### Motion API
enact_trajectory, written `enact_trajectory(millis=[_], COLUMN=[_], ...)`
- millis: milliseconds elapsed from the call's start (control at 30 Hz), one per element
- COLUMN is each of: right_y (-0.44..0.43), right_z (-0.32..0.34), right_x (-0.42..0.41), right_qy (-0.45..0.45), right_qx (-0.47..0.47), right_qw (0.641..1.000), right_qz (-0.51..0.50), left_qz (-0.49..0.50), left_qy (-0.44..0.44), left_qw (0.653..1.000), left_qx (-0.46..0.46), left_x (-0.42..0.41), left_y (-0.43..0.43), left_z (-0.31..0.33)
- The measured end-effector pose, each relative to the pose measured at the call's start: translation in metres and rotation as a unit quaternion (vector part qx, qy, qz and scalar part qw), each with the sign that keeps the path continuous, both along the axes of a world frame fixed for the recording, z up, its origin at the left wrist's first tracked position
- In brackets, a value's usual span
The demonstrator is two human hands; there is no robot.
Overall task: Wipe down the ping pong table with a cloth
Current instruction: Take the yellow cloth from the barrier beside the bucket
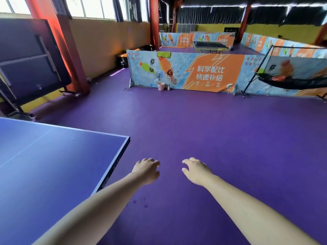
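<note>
Looking over matte purple floor (194, 138), then smooth blue desk (44, 165) lower left, white-lined. Glossy printed barrier (185, 71) far back (flat green cloth (164, 54) draped over its top edge). Left hand (146, 171) and right hand (197, 172) out front, fingers loosely curled, holding nothing.

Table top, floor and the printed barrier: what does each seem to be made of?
Table top: likely painted board, matte blue, soft sheen, thin white lines. Floor: probably vinyl sports matting, smooth purple, faintly reflecting light. Barrier: printed fabric or vinyl on a frame, wrinkled at its lower edge.
</note>
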State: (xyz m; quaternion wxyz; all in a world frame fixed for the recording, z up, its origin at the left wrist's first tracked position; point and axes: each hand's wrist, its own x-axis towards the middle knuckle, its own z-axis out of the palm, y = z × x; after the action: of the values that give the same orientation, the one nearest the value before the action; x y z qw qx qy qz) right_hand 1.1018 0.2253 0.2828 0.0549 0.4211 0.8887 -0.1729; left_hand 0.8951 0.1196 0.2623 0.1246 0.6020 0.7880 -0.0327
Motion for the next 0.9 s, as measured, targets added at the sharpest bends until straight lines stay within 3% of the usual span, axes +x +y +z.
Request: enact_trajectory(millis=[433,733,900], right_y=[0.364,0.641,0.753], right_z=[-0.005,0.004,0.002], right_x=[-0.127,-0.257,-0.355], right_qy=[-0.055,-0.070,-0.061], right_qx=[0.084,0.107,0.111], right_qw=[0.995,0.989,0.986], right_qz=[0.023,0.080,0.109], left_qz=[-0.036,0.047,0.105], left_qy=[0.061,0.106,0.094], left_qw=[0.997,0.993,0.990], left_qx=[-0.009,0.008,0.016], left_x=[-0.135,-0.247,-0.333], left_y=[0.369,0.592,0.684], left_z=[0.010,0.029,0.025])
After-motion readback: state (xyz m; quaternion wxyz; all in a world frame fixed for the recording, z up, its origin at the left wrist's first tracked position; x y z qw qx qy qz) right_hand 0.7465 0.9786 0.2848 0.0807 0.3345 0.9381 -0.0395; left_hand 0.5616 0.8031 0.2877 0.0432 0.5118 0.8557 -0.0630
